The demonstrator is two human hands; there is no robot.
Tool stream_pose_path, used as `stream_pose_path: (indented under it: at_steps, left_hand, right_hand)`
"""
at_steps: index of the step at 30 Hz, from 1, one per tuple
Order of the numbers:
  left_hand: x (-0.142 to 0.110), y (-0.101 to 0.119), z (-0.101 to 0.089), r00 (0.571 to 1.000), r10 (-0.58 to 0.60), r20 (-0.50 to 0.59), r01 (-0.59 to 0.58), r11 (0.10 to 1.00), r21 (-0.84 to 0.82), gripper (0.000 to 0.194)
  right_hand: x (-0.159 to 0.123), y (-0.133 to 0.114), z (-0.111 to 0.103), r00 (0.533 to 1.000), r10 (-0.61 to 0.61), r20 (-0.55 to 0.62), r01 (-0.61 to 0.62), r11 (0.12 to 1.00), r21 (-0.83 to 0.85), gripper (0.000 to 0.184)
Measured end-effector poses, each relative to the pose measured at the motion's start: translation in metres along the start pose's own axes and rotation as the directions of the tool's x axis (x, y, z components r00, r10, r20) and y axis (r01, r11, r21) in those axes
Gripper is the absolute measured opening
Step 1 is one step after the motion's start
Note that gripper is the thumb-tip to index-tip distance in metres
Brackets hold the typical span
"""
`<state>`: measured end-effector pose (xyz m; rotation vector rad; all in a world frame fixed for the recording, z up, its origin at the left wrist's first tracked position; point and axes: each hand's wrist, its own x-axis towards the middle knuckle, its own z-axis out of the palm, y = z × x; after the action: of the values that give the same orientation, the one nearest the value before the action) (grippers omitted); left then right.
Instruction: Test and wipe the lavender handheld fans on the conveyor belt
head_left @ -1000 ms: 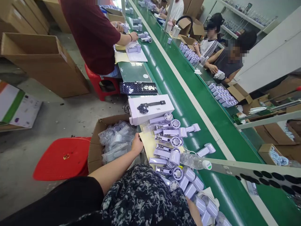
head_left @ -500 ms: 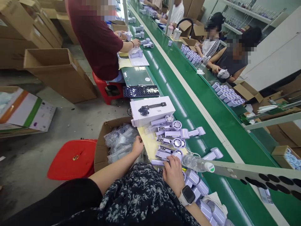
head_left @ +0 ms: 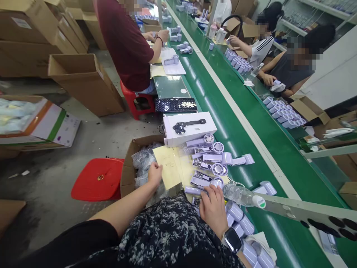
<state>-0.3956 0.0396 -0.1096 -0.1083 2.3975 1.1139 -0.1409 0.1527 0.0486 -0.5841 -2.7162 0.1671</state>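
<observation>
My left hand [head_left: 154,174] grips the near edge of a yellow paper sheet [head_left: 167,166] and lifts it off the bench edge. My right hand [head_left: 214,205], with a smartwatch [head_left: 232,239] on the wrist, rests palm down with bent fingers on a pile of lilac handheld fans [head_left: 208,163]. Whether it holds one is hidden. A clear plastic bottle [head_left: 242,195] lies just right of that hand. A white box [head_left: 188,128] with a black fan part on top sits behind the fans.
An open carton of bagged parts [head_left: 139,163] stands below my left hand, beside a red stool [head_left: 97,183]. The green conveyor belt [head_left: 251,130] runs away to the right. Other people sit along both sides. Cardboard boxes [head_left: 83,80] stand on the floor at left.
My right hand came into view and settled on the fans. My left hand moved from the carton's edge to the yellow sheet and raised it. The camera turned left.
</observation>
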Motion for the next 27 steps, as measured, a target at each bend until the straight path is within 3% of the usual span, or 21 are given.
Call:
stream_pose_path:
  at_steps: [4,7,9,12,15,17,21,27]
  left_hand:
    - [0.044,-0.031,-0.064,0.989,-0.119,-0.091,0.126,0.989,0.078,0.032]
    - [0.068,-0.054,-0.082,0.983,-0.175,-0.063,0.183,0.972,0.148,0.032]
    - [0.076,-0.065,-0.07,0.984,-0.175,0.021,0.168,0.968,0.186,0.031]
    - [0.08,-0.075,-0.031,0.976,-0.144,0.165,0.103,0.967,0.233,0.029]
    - [0.08,-0.08,0.004,0.959,-0.119,0.257,0.041,0.957,0.289,0.028]
    - [0.078,-0.083,0.017,0.955,-0.105,0.279,0.008,0.944,0.33,0.029]
    - [0.069,-0.093,0.015,0.972,-0.068,0.223,-0.037,0.9,0.434,0.036]
    - [0.073,-0.117,-0.014,0.97,-0.146,0.196,0.002,0.807,0.591,0.033]
  right_hand:
    - [-0.005,-0.006,-0.008,0.999,-0.041,0.016,0.04,0.999,0.037,0.022]
    - [-0.014,-0.008,-0.006,0.996,-0.09,0.026,0.087,0.992,0.086,0.023]
    - [-0.023,-0.007,0.0,0.987,-0.157,0.037,0.152,0.983,0.104,0.024]
    - [-0.037,-0.007,0.013,0.96,-0.269,0.08,0.26,0.96,0.108,0.026]
    - [-0.05,-0.014,0.024,0.968,-0.196,0.155,0.178,0.977,0.12,0.027]
    - [-0.058,-0.019,0.028,0.973,-0.11,0.203,0.082,0.986,0.142,0.028]
    - [-0.073,-0.02,0.028,0.97,-0.056,0.238,0.014,0.984,0.176,0.03]
    - [-0.087,-0.011,0.026,0.955,-0.011,0.295,-0.051,0.978,0.2,0.03]
